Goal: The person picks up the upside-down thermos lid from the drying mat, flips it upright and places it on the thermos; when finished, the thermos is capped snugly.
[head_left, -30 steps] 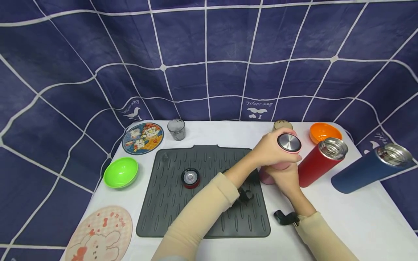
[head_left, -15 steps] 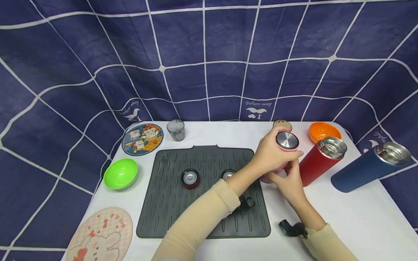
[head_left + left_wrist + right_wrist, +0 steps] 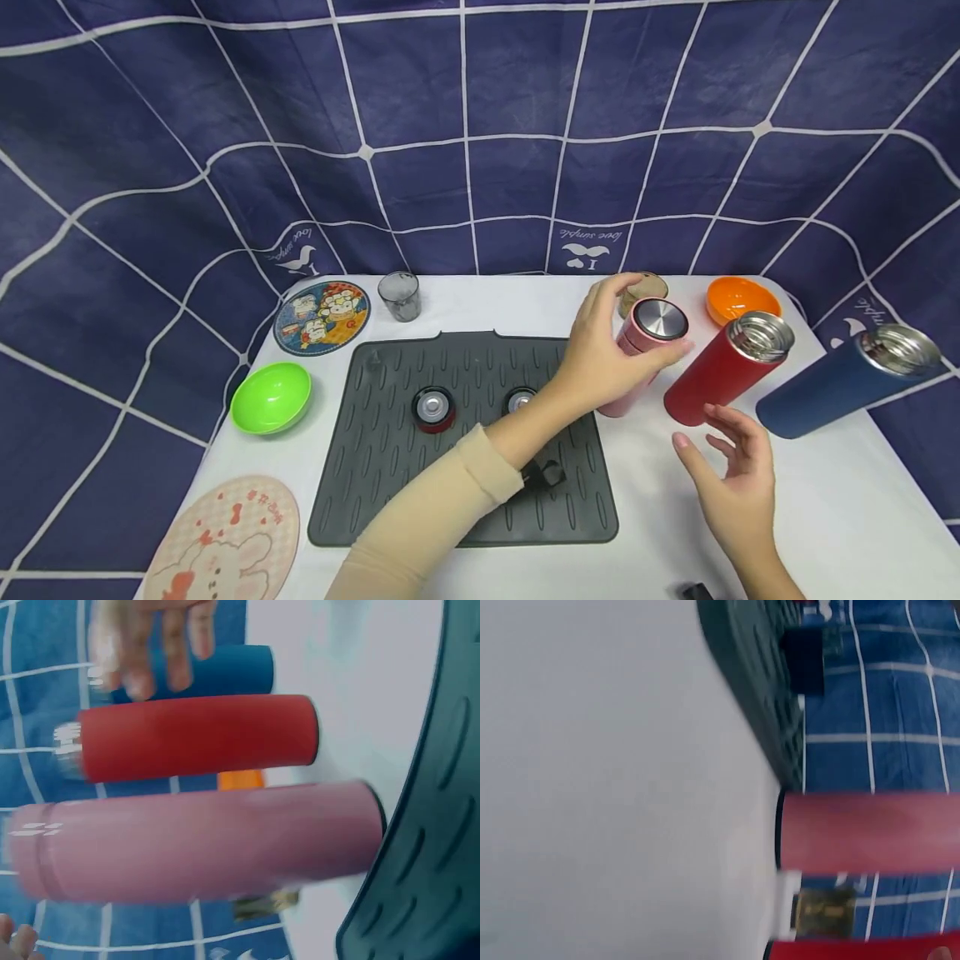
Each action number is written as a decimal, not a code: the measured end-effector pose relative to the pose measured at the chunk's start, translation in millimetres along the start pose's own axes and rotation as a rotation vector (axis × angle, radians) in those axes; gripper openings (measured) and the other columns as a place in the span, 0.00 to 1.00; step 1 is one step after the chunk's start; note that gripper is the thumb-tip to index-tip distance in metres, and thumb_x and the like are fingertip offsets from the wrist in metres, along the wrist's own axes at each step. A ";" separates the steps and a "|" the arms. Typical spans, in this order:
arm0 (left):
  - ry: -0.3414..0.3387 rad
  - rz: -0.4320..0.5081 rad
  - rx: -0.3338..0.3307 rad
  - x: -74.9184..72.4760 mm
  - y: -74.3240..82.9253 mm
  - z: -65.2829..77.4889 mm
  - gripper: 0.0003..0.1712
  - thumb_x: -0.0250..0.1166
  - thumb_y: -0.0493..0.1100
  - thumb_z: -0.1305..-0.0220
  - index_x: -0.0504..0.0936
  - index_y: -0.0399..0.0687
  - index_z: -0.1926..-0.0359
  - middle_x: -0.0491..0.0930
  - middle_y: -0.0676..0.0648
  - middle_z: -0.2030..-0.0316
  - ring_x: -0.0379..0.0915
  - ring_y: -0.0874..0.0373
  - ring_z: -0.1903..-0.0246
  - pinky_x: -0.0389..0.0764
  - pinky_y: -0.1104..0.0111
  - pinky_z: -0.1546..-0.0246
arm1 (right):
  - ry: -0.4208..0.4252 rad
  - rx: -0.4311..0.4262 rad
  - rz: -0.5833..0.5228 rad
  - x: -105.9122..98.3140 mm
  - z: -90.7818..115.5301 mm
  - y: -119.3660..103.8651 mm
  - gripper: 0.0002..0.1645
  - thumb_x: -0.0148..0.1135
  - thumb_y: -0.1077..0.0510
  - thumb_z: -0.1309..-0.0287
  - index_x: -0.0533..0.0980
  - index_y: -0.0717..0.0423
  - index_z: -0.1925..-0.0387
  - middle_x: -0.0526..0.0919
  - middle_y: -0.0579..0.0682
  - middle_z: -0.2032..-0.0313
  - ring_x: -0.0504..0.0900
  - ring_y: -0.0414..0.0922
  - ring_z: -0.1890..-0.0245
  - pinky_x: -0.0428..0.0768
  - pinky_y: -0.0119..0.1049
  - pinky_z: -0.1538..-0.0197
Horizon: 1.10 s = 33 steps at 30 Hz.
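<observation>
A pink thermos [image 3: 628, 398] with a silver-topped lid [image 3: 660, 318] stands upright beside the drying mat [image 3: 465, 500]. My left hand [image 3: 600, 350] is spread around its upper end, thumb at the near side and fingers behind, apart from the lid or barely touching it. My right hand [image 3: 738, 483] hangs in the air in front of the red thermos [image 3: 712, 375], fingers loosely bent and holding nothing. That red thermos and the blue thermos [image 3: 832, 392] both stand without lids. In the left wrist view, the pink thermos [image 3: 210, 844] lies across the middle, fingertips at the lower left.
Two lids, one red-rimmed [image 3: 432, 408] and one partly hidden by the left forearm [image 3: 517, 398], lie on the mat. Around them are a green bowl [image 3: 270, 398], grey glass [image 3: 401, 296], amber glass [image 3: 651, 289], orange bowl [image 3: 741, 298] and two round placemats [image 3: 322, 318].
Both hands have let go of the pink thermos. My left hand has opened around its top; my right hand has moved away, toward the right and nearer me. The thermoses stay put.
</observation>
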<state>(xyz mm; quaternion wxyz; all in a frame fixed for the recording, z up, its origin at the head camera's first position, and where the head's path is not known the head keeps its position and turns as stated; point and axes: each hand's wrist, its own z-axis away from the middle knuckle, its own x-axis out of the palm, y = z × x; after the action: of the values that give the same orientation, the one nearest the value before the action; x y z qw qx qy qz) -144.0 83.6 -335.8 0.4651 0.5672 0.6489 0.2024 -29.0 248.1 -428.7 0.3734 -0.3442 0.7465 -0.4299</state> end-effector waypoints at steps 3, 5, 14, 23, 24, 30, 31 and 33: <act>0.030 0.057 0.041 -28.3 4.1 17.0 0.35 0.63 0.51 0.41 0.60 0.54 0.35 0.65 0.53 0.38 0.59 0.66 0.37 0.64 0.65 0.35 | 0.069 0.023 0.033 -10.5 -2.7 7.2 0.40 0.67 0.73 0.55 0.63 0.57 0.39 0.70 0.43 0.45 0.71 0.38 0.44 0.69 0.19 0.50; 0.039 0.077 0.048 -49.1 3.4 30.8 0.33 0.60 0.48 0.38 0.60 0.51 0.35 0.64 0.52 0.37 0.58 0.64 0.36 0.61 0.63 0.33 | 0.107 0.058 0.057 -16.2 -6.0 12.9 0.42 0.68 0.72 0.54 0.61 0.55 0.38 0.67 0.40 0.44 0.69 0.37 0.44 0.68 0.18 0.49; 0.026 -0.023 -0.173 -138.3 -53.2 93.5 0.38 0.62 0.43 0.39 0.55 0.51 0.32 0.58 0.52 0.33 0.52 0.56 0.32 0.54 0.50 0.32 | 0.121 0.244 0.117 -25.4 -28.3 29.5 0.51 0.70 0.60 0.51 0.50 0.40 0.33 0.57 0.41 0.34 0.56 0.40 0.32 0.51 0.40 0.26; -0.070 -0.344 -0.536 -172.7 -103.4 134.6 0.59 0.76 0.55 0.58 0.51 0.56 0.29 0.52 0.42 0.31 0.47 0.42 0.31 0.59 0.39 0.39 | 0.002 0.287 0.053 -22.5 -53.0 35.2 0.57 0.70 0.59 0.50 0.42 0.35 0.31 0.53 0.43 0.30 0.53 0.41 0.29 0.50 0.40 0.26; -0.083 -0.363 -0.562 -172.9 -107.3 137.6 0.61 0.77 0.55 0.61 0.50 0.56 0.29 0.52 0.42 0.31 0.47 0.41 0.31 0.58 0.38 0.39 | -0.010 0.290 0.048 -21.6 -55.0 35.8 0.57 0.70 0.59 0.50 0.42 0.34 0.30 0.53 0.43 0.30 0.53 0.41 0.29 0.50 0.39 0.26; -0.138 -0.439 -0.614 -168.6 -123.4 146.4 0.65 0.80 0.56 0.66 0.52 0.51 0.29 0.55 0.39 0.32 0.48 0.38 0.32 0.53 0.36 0.38 | -0.062 0.301 0.020 -15.0 -68.9 41.6 0.57 0.69 0.58 0.49 0.42 0.33 0.30 0.56 0.42 0.32 0.55 0.40 0.31 0.52 0.41 0.26; -0.142 -0.449 -0.618 -167.9 -124.5 146.6 0.64 0.80 0.56 0.65 0.53 0.50 0.29 0.55 0.39 0.32 0.48 0.38 0.32 0.53 0.37 0.38 | -0.069 0.301 0.017 -14.2 -71.0 42.7 0.57 0.69 0.58 0.49 0.42 0.32 0.30 0.56 0.42 0.32 0.55 0.39 0.31 0.53 0.42 0.27; -0.152 -0.458 -0.631 -166.5 -125.0 146.4 0.62 0.79 0.55 0.64 0.55 0.49 0.30 0.57 0.39 0.32 0.49 0.39 0.33 0.53 0.39 0.39 | -0.087 0.304 0.025 -13.2 -73.7 44.9 0.56 0.70 0.58 0.49 0.42 0.32 0.31 0.58 0.42 0.32 0.57 0.38 0.33 0.57 0.41 0.28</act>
<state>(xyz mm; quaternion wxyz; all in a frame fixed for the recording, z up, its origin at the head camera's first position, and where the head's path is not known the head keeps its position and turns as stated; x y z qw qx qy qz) -103.1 -143.4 -443.4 0.6964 0.2505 0.6281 0.2403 -94.2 305.2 -439.7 0.4587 -0.2926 0.6600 -0.5180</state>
